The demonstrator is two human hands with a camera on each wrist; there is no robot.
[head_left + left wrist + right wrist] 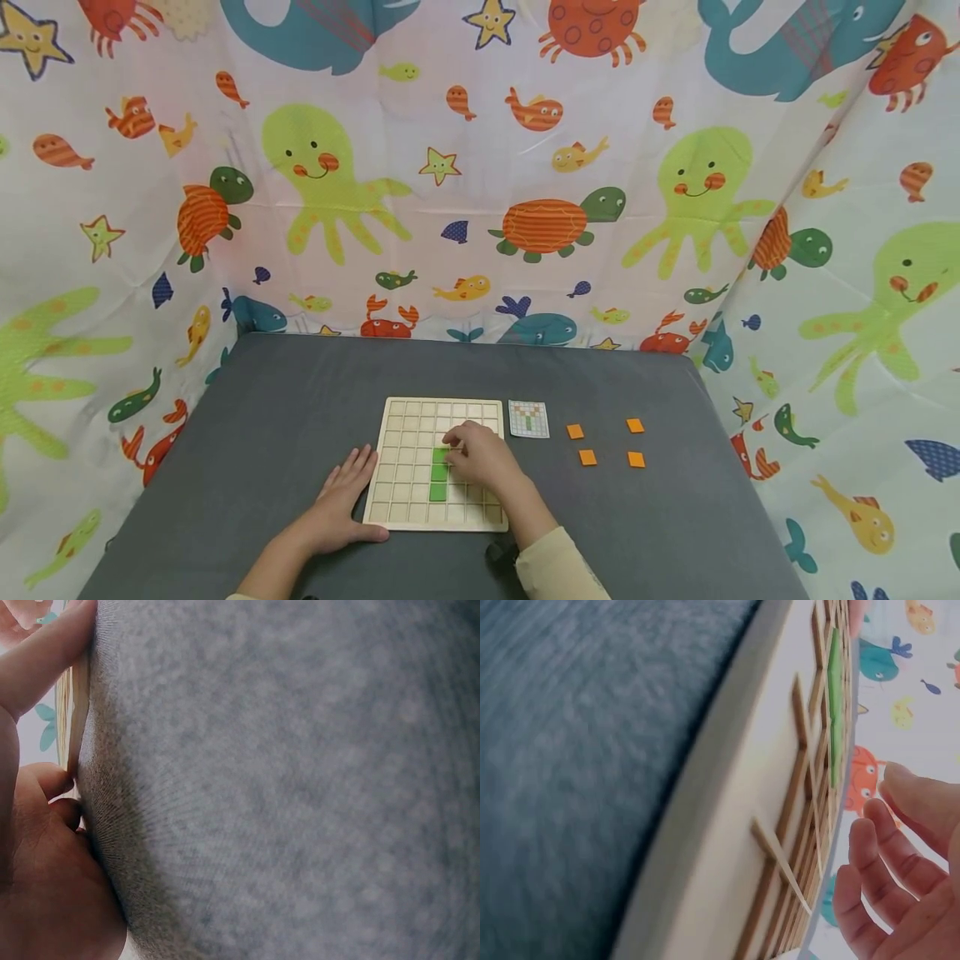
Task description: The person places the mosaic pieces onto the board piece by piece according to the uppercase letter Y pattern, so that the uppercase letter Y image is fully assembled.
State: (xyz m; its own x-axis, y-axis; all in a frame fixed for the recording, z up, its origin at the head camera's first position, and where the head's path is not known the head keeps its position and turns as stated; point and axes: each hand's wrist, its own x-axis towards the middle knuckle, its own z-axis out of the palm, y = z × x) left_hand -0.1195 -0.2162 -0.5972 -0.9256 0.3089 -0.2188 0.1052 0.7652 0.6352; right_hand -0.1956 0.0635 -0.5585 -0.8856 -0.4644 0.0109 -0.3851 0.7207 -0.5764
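Observation:
A square wooden grid board lies on the grey table. Green square tiles sit in one column of its cells, three of them visible. My left hand is spread at the board's left edge, its thumb by the near left corner. In the left wrist view, that thumb reaches along the board's side. Over the board, beside the top green tile, is my right hand. Its fingers are loosely bent in the right wrist view, with no tile visible between thumb and forefinger.
A small pattern card with a coloured grid lies just right of the board. Several orange square tiles are spread farther right. A dark object, partly hidden, is by the right wrist. A sea-animal curtain hangs behind the table.

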